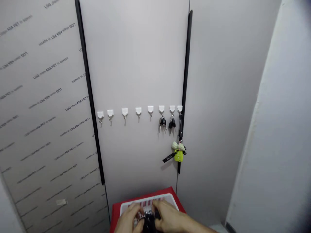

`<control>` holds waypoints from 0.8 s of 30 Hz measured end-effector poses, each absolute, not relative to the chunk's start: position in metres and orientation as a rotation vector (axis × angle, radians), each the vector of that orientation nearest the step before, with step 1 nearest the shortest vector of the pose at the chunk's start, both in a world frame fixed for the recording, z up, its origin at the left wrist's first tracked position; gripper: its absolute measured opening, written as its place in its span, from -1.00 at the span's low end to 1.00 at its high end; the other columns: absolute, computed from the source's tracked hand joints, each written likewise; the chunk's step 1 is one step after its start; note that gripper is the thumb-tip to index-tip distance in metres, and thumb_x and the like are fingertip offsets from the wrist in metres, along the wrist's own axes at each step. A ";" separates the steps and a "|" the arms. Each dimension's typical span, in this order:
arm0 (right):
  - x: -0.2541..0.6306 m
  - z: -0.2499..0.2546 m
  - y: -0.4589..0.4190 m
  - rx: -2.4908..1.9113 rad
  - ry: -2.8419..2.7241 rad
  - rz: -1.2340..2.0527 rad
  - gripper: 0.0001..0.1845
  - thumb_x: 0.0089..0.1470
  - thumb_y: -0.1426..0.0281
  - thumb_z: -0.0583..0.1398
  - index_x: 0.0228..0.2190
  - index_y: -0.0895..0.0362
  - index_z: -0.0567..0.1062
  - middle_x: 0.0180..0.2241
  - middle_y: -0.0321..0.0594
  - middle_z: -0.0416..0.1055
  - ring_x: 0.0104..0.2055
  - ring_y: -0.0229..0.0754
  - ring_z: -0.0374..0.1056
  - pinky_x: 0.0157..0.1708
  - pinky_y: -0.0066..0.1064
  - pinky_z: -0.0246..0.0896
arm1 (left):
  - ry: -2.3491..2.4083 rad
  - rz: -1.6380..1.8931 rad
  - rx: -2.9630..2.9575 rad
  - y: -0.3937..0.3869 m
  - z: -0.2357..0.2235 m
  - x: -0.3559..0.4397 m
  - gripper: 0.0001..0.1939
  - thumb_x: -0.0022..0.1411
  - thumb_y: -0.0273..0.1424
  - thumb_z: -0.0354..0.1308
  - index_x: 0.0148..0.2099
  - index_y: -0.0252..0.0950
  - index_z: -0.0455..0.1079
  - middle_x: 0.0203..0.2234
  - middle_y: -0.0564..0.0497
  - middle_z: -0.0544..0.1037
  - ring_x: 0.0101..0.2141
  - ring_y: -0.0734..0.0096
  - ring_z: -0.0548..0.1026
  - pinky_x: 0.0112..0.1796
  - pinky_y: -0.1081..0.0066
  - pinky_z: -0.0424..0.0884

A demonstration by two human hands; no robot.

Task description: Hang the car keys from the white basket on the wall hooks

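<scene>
A dark bundle [149, 224], too blurred to identify, is held over the white basket [170, 198], between the left hand [130, 217] and the right hand [170, 216], fingers of both curled closed on it. The step looks like two-handed handling; moving on calls for a steady pinch. Beyond the basket runs a row of hooks [138, 110].

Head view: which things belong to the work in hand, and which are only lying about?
Likely in the work:
left hand, right hand
dark bunch between them, details unclear
basket
hooks, hung keys, green charm

Apparently just there:
black strips
wall label
red surface
</scene>
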State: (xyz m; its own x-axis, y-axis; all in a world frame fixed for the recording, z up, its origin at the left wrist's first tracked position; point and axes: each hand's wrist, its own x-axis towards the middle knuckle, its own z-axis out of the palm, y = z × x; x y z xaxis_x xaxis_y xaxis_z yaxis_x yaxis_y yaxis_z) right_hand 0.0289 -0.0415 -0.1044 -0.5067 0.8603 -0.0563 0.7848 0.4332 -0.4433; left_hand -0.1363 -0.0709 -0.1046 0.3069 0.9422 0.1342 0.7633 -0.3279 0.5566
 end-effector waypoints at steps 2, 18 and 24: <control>0.037 -0.092 -0.038 -1.270 -2.557 0.699 -0.63 -0.40 0.44 0.05 -0.37 0.15 0.34 -0.46 -0.28 0.33 -0.48 -0.30 0.18 -0.57 -0.55 0.02 | 1.453 0.775 2.200 -0.062 -0.081 -0.129 -0.83 -0.09 -0.46 -0.12 -0.37 -0.29 0.21 -0.45 0.04 0.34 -0.40 0.52 0.28 -0.35 0.55 0.17; 0.096 0.096 0.074 -1.294 -1.388 -0.055 -0.66 -0.24 0.40 -0.02 -0.33 0.24 0.29 -0.49 -0.15 0.32 -0.45 -0.22 0.22 -0.40 -0.39 0.10 | 1.495 1.271 1.839 0.076 0.097 -0.024 -0.74 0.03 -0.40 -0.18 -0.37 -0.46 0.27 -0.58 -0.05 0.41 -0.64 0.59 0.33 -0.55 0.54 0.25; 0.104 0.138 0.071 -1.117 -1.355 -0.106 -0.72 -0.25 0.41 -0.01 -0.39 0.20 0.32 -0.51 -0.23 0.33 -0.49 -0.29 0.22 -0.41 -0.44 0.09 | 1.527 1.402 1.951 0.067 0.140 -0.033 -0.70 0.05 -0.37 -0.25 -0.37 -0.41 0.26 -0.57 -0.01 0.39 -0.64 0.62 0.32 -0.54 0.57 0.22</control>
State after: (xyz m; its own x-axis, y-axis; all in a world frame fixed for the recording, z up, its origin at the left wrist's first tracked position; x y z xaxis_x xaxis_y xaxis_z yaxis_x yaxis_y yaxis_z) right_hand 0.1038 0.0711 0.1377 0.2914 0.5216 0.8019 0.6401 0.5167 -0.5687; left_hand -0.0334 0.0671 0.1396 -0.0376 0.8625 0.5046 0.5760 -0.3940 0.7163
